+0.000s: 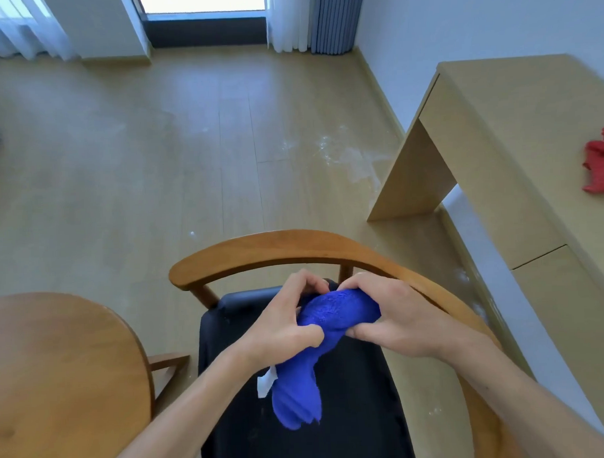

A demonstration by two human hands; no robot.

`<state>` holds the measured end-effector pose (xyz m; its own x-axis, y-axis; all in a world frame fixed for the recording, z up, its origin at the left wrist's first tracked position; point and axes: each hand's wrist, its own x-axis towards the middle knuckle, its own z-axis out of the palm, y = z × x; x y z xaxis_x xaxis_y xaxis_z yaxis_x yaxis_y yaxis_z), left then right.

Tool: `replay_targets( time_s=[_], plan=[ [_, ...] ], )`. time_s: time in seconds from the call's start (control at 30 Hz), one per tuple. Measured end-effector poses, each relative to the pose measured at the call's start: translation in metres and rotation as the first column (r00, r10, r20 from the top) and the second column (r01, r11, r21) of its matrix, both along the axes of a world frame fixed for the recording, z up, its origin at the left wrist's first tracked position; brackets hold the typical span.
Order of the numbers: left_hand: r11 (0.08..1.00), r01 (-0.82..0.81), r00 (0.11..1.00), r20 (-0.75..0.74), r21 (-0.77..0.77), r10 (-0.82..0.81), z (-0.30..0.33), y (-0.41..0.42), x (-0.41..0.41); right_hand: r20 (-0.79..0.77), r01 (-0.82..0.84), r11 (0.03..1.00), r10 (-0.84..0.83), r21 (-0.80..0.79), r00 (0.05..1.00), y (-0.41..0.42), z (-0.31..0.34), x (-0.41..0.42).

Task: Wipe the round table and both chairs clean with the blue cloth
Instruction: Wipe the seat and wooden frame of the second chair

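Observation:
Both my hands hold the blue cloth (334,313) above the black seat of a wooden chair (294,244). My left hand (283,318) pinches its left side between thumb and fingers. My right hand (385,315) grips its right side the same way. The cloth is bunched between them, and a long tail with a white label hangs down over the seat (355,415). Part of the round wooden table (59,374) shows at the lower left. Only one chair is in view.
A light wooden desk (517,159) stands along the right wall with a red cloth (601,160) on it. White dust marks lie on the wooden floor (346,155) near the desk leg. Curtains and a window are at the far end.

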<state>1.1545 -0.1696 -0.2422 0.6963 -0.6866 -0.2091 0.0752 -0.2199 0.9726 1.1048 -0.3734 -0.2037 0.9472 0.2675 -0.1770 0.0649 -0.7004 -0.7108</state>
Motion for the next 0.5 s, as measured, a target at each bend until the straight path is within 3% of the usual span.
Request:
replay_targets(
  time_s=[0.13,0.27,0.5],
  plan=[
    [0.979,0.041,0.998,0.041,0.198,-0.050,-0.025,0.024,-0.003,-0.152,0.136,0.987,-0.122,0.084,0.981,0.003,-0.018,-0.004],
    [0.932,0.118,0.991,0.020,0.343,-0.132,-0.058,0.034,-0.020,-0.239,0.287,0.956,-0.265,0.060,0.934,0.006,-0.050,-0.006],
    [0.891,0.118,0.965,-0.263,0.439,0.001,-0.130,0.035,-0.030,-0.370,0.535,0.841,-0.523,-0.080,0.768,0.009,-0.136,-0.006]
  ],
)
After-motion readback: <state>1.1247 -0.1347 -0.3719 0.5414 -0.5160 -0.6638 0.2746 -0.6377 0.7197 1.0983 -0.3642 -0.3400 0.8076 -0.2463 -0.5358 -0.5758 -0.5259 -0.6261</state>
